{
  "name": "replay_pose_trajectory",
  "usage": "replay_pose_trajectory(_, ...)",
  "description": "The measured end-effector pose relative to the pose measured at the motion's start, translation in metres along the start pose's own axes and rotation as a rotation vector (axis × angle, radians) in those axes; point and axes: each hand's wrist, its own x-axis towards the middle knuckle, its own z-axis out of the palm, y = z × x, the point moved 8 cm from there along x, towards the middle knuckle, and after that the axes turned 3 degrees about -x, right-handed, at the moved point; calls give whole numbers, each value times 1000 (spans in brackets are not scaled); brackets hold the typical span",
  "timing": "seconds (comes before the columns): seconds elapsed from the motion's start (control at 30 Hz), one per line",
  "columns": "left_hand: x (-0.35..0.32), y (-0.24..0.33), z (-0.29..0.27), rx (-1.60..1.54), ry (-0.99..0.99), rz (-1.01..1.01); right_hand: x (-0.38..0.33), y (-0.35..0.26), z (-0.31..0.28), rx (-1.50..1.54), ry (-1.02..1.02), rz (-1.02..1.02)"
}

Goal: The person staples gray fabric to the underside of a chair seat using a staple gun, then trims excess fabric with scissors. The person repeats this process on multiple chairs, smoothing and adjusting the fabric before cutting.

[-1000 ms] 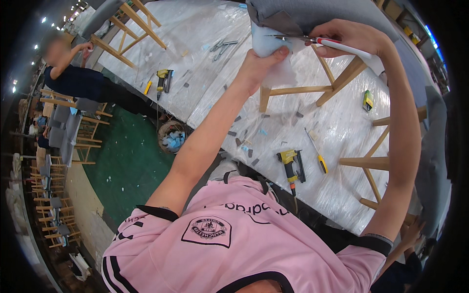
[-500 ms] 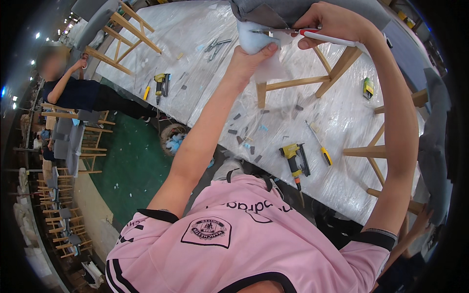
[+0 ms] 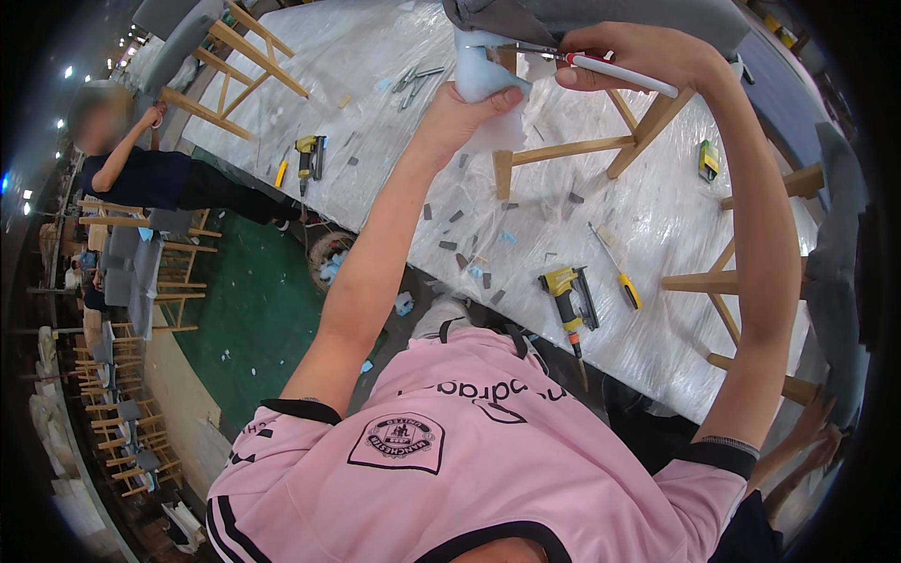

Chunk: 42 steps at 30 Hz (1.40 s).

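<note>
One pair of scissors [image 3: 619, 75] is held crosswise in the right hand [image 3: 648, 54], blades [image 3: 533, 48] pointed left at pale-blue foam [image 3: 478, 75] pinched by the left hand [image 3: 457, 114].

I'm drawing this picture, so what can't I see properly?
In the head view:
gray chair: top cut off by the upper edge
tool: handle partly hidden by the right fingers
basket: partly behind the left forearm
other person's hands: too small for details
</note>
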Motion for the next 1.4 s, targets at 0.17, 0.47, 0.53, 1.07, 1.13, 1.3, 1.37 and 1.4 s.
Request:
replay_pose_trajectory(0.17,-1,0,-3,8,0,-2,6,-1,-2,26,58,-103)
replay_pose_trajectory(0.47,-7,5,3,-380,-53,-12,-15,-21,-2,-13,253,-9)
replay_pose_trajectory(0.53,-11,11,7,-558,-77,-49,-18,-24,1,38,279,10)
replay_pose_trajectory(1.07,16,17,-19,-869,-363,-385,-59,-77,46,509,203,516)
replay_pose_trajectory(1.13,22,11,-16,-839,-417,-401,-61,-85,48,539,217,590)
replay_pose_trajectory(1.3,31,2,-11,-896,-476,-273,-49,-116,40,458,217,665)
replay_pose_trajectory(1.37,31,-2,-10,-869,-505,-269,-43,-123,38,450,198,720)
replay_pose_trajectory(1.4,32,-2,-9,-852,-524,-262,-40,-126,37,432,200,734)
